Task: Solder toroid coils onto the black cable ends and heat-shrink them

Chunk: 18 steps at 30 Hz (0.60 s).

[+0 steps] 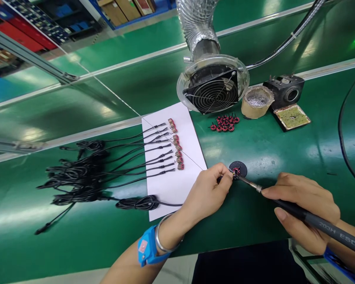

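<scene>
My right hand [307, 209] grips a black soldering iron [298, 213] with lettering on its handle. The iron's tip meets a small red-and-black coil [236, 171] that lies on a round black disc [241, 167]. From the other side my left hand [211, 189] pinches a dark cable end against this coil; the fingers hide most of it. One black cable [168, 204] runs under my left forearm from a coiled bundle [137, 202]. A blue wrist strap [152, 248] is on my left wrist.
Several black cables [83, 173] lie at left, their split ends on a white sheet [192, 138] beside reddish-brown parts [177, 146]. A pile of red-and-black coils [225, 123] sits beneath a fume extractor [214, 90]. Behind are a solder pot [257, 102], a black iron stand [285, 90] and a sponge [292, 117].
</scene>
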### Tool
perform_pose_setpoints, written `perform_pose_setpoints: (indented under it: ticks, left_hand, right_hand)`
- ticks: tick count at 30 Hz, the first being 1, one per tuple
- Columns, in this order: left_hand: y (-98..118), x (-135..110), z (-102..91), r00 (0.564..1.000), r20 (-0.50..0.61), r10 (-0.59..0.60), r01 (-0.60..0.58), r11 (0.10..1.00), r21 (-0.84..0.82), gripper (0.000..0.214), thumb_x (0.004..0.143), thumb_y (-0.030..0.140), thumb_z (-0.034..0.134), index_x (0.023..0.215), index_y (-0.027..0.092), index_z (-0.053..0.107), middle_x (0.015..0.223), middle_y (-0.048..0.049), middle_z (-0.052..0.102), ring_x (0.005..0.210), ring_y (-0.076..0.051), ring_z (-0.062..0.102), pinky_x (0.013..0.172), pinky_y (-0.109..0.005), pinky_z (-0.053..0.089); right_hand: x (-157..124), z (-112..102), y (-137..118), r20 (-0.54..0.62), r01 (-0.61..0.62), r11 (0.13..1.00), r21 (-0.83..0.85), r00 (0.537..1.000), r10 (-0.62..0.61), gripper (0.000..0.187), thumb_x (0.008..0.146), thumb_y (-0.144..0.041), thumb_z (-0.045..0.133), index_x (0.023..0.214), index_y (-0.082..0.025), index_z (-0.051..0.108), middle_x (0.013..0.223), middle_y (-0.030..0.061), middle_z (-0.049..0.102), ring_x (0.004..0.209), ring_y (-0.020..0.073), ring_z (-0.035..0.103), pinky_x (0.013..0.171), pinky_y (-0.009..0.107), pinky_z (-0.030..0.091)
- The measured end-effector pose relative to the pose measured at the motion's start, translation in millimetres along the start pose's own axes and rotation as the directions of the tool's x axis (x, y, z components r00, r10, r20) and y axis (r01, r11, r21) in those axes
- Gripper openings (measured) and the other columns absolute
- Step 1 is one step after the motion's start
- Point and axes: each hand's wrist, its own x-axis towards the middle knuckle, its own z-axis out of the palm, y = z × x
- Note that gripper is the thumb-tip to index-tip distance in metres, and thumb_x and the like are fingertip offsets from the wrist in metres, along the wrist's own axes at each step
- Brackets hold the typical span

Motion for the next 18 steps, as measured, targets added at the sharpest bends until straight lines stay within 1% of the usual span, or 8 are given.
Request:
perform_pose_setpoints:
  ticks: [4,9,11,13,16,18]
  left_hand:
    - [-0.5,-0.5,-0.2,1.000,0.003,0.001,-0.001,1.000,0.002,0.023,0.093,0.037,0.046,0.077,0.021,0.051,0.059,0.0052,0.048,0.052,-0.010,0.038,0.050,-0.023,0.028]
    - [-1.0,-2.5,-1.4,1.000,0.012,-0.011,0.011,1.000,-0.006,0.025,0.094,0.039,0.045,0.077,0.021,0.051,0.058,0.0059,0.047,0.051,-0.010,0.036,0.050,-0.023,0.028]
    - [-0.7,-2.9,-1.4,1.000,0.015,-0.011,0.011,1.000,-0.010,0.026,0.094,0.039,0.045,0.077,0.021,0.051,0.058,0.0058,0.047,0.051,-0.010,0.037,0.051,-0.023,0.029]
    - [-0.2,-2.8,-1.2,1.000,0.018,-0.014,0.014,1.000,-0.014,0.027,0.094,0.040,0.046,0.076,0.020,0.051,0.058,0.0056,0.047,0.051,-0.010,0.037,0.051,-0.023,0.029]
    - [0.0,-1.8,-1.3,1.000,0.025,-0.013,0.013,1.000,-0.024,0.026,0.094,0.039,0.046,0.077,0.020,0.052,0.059,0.0052,0.049,0.052,-0.010,0.039,0.052,-0.023,0.030]
    - [-0.7,-0.4,-2.5,0.999,0.033,-0.002,0.003,0.999,-0.044,0.026,0.095,0.039,0.045,0.079,0.020,0.053,0.060,0.0050,0.050,0.054,-0.011,0.041,0.053,-0.023,0.032]
  right_hand:
    - [-1.3,-1.1,0.1,-0.043,0.013,1.000,0.008,0.999,-0.013,0.034,0.074,-0.009,0.051,0.105,-0.013,0.066,0.067,0.0030,0.057,0.054,0.0150,0.054,0.049,0.030,0.042]
    - [1.1,-3.0,-2.6,-0.034,-0.002,1.000,-0.006,0.999,0.001,0.034,0.074,-0.009,0.051,0.105,-0.015,0.065,0.067,0.0024,0.058,0.054,0.0151,0.055,0.049,0.030,0.044]
    - [1.5,-3.4,-3.2,-0.024,-0.010,1.000,-0.008,1.000,0.009,0.035,0.075,-0.008,0.052,0.107,-0.015,0.065,0.068,0.0027,0.058,0.056,0.0154,0.056,0.051,0.031,0.046]
    - [1.0,-3.6,-2.3,-0.037,-0.002,1.000,-0.005,0.999,0.002,0.038,0.076,-0.008,0.052,0.111,-0.016,0.065,0.071,0.0030,0.059,0.058,0.0155,0.056,0.051,0.031,0.047]
    - [-0.2,-3.9,2.0,-0.106,0.031,0.999,-0.012,0.994,-0.032,0.045,0.077,-0.007,0.055,0.120,-0.017,0.065,0.082,0.0052,0.064,0.065,0.0167,0.059,0.053,0.032,0.049]
    - [1.4,-4.1,5.6,-0.169,0.028,1.000,-0.012,0.985,-0.029,0.051,0.080,-0.006,0.057,0.129,-0.019,0.062,0.087,0.0055,0.066,0.068,0.0173,0.062,0.053,0.031,0.050]
